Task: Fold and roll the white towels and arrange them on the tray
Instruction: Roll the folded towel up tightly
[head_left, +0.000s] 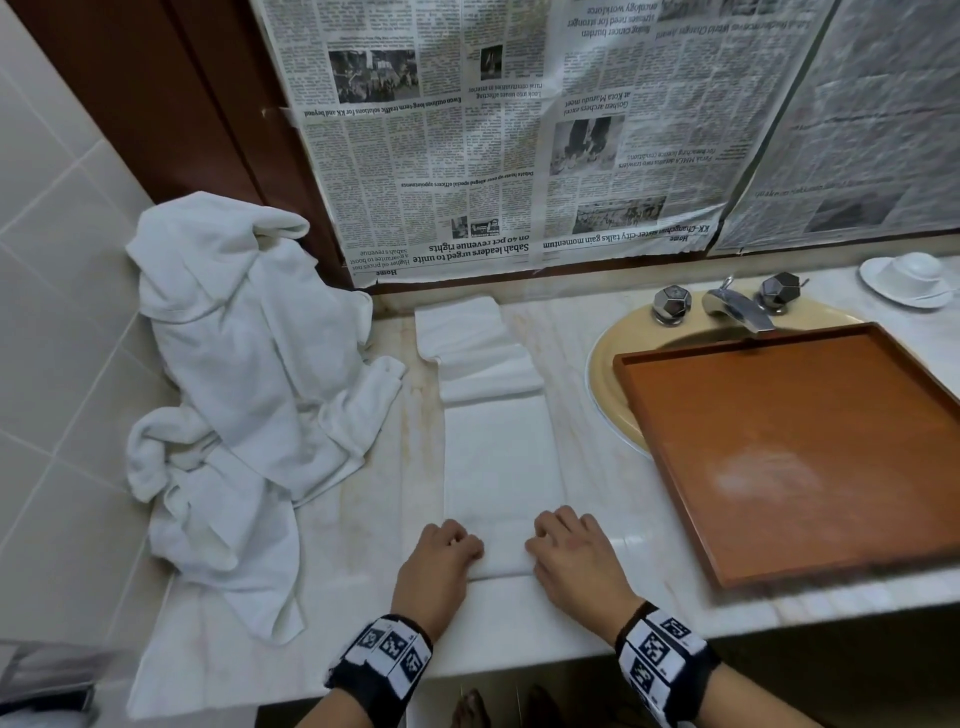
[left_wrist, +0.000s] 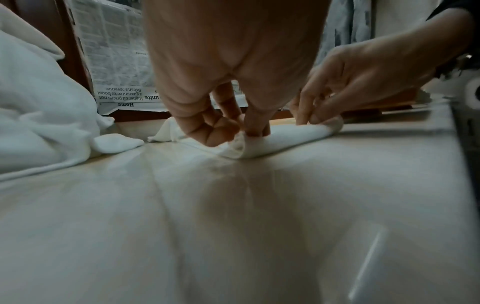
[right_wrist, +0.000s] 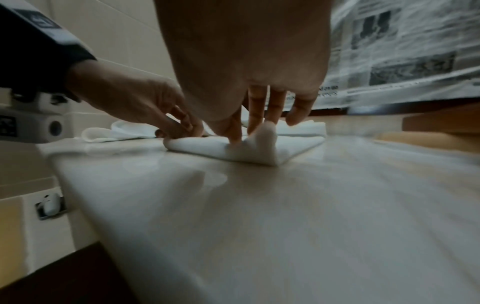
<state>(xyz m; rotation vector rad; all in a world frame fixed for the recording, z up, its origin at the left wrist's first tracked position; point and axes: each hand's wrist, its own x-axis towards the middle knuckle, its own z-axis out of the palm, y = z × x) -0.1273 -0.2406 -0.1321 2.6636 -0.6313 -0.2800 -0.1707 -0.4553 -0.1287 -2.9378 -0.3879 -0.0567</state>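
White terry cloth is lying in a long folded strip (head_left: 498, 447) on the marble surface (head_left: 613, 467), where the left hand (head_left: 441, 561) and right hand (head_left: 571, 551) are each curling their fingers round its near end, which is turned up into a small roll. A wooden tray (head_left: 810, 447) is sitting across the sink (head_left: 608, 364) just beside it; a heap of loose towels (head_left: 244, 395) is lying to the left.
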